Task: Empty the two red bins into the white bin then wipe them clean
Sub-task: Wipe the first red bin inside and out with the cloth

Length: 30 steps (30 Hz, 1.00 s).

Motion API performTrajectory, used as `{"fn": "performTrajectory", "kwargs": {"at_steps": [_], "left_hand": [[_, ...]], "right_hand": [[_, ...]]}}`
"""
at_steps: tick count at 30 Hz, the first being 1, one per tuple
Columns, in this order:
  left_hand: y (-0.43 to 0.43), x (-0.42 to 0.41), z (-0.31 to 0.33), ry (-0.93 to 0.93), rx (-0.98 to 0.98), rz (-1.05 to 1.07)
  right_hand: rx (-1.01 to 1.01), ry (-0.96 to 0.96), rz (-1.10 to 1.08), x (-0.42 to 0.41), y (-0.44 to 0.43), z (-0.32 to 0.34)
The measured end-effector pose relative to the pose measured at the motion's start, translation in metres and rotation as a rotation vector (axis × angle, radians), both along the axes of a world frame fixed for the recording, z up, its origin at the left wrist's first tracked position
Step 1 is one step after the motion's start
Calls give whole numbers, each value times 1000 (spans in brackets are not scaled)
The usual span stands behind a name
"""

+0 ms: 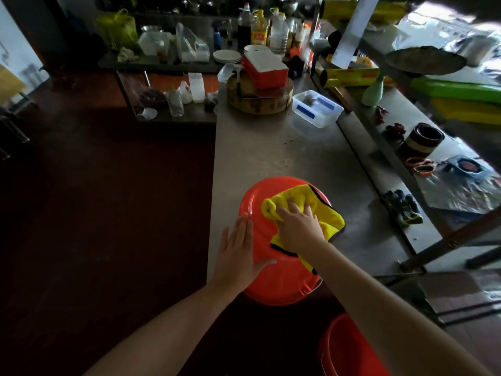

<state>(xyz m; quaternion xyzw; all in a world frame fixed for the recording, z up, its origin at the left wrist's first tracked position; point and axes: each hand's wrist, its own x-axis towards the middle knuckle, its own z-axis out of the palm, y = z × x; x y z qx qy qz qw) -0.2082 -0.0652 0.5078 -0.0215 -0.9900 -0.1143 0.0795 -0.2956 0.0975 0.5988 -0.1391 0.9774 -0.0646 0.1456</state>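
Note:
A red bin (pixel 260 202) lies upside down on the steel counter (pixel 271 147), its flat base facing up. My left hand (pixel 240 251) rests flat on the base's left side, fingers straight. My right hand (pixel 298 226) presses a yellow cloth (pixel 320 202) with black edging onto the base, fingers spread over it. A second red bin (pixel 349 348) stands upright on the floor at the bottom right, partly cut off by the frame. No white bin shows in this view.
Farther along the counter sit a clear plastic box (pixel 317 108), a round wooden chopping block (pixel 260 99) with a red-and-white box (pixel 264 69) on it, and bottles at the back. A shelf (pixel 423 169) with clutter runs along the right. Dark floor lies to the left.

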Motion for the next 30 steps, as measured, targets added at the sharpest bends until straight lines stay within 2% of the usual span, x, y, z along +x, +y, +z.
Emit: {"fn": "performTrajectory", "kwargs": {"at_steps": [8,22,30], "left_hand": [[1,2,0,8,-17,2],[2,-6,2,-48,32,-1],[3,-10,3,-44,5,14]], "right_hand": [[40,41,62,47,28,-8],[-10,3,12,-70,2,6],[116,48,27,-53,29,1]]}}
